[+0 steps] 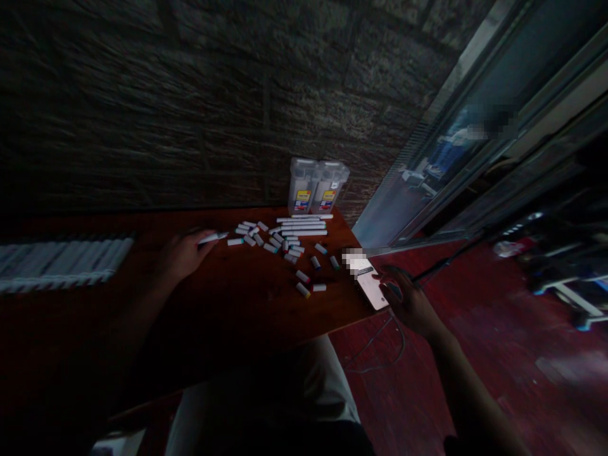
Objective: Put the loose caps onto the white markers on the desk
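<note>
White marker pinched in the left hand, and loose caps lie scattered just beyond that grip! Past the caps, slim pens lie side by side, two clear plastic cases standing behind them. Left of the grip, a long row of markers lines the brown table. Well across from it, the right hand bends its fingers at a lit phone; whether they're closed on anything, I can't tell.

Your left hand holds a white marker over the wooden worktop; your right hand is at a lit phone's edge. Between them lie scattered caps, with two clear cases behind.
</note>
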The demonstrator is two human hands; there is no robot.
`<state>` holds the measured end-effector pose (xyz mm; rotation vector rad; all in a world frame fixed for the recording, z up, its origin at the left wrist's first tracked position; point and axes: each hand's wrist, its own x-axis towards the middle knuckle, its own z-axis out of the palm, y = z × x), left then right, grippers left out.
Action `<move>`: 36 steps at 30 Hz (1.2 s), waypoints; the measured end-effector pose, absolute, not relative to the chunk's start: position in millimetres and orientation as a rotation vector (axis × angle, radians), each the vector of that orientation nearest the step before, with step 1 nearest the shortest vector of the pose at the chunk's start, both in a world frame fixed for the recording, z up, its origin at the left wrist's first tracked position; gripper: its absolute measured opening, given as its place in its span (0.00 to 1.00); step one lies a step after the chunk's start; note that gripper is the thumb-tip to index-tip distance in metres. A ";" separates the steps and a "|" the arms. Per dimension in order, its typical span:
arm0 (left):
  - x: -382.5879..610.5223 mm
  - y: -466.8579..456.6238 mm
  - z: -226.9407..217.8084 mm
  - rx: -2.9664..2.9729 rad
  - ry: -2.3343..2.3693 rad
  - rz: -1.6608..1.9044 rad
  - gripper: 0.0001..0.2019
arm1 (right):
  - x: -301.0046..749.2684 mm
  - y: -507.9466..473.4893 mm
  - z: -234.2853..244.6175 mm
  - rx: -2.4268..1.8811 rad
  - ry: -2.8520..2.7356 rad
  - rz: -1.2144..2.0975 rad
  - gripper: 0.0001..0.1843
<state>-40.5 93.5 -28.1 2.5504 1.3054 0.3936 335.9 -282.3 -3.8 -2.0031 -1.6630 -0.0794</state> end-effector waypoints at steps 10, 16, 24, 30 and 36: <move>-42.8 98.9 -34.5 2.557 1.311 0.410 0.25 | 341.6 -274.9 -12.6 -2.002 -1.670 -0.045 0.11; -44.7 102.0 -37.1 2.578 1.295 0.447 0.27 | 345.4 -279.6 -12.4 -2.048 -1.626 -0.025 0.12; -44.6 102.2 -39.7 2.581 1.273 0.468 0.27 | 339.6 -307.2 -2.5 -2.067 -1.575 -0.081 0.12; -44.2 102.4 -40.2 2.587 1.280 0.466 0.27 | 334.9 -315.8 -3.0 -2.054 -1.538 -0.108 0.11; -46.9 105.0 -43.3 2.590 1.264 0.483 0.26 | 337.1 -306.4 -8.3 -2.067 -1.513 -0.020 0.12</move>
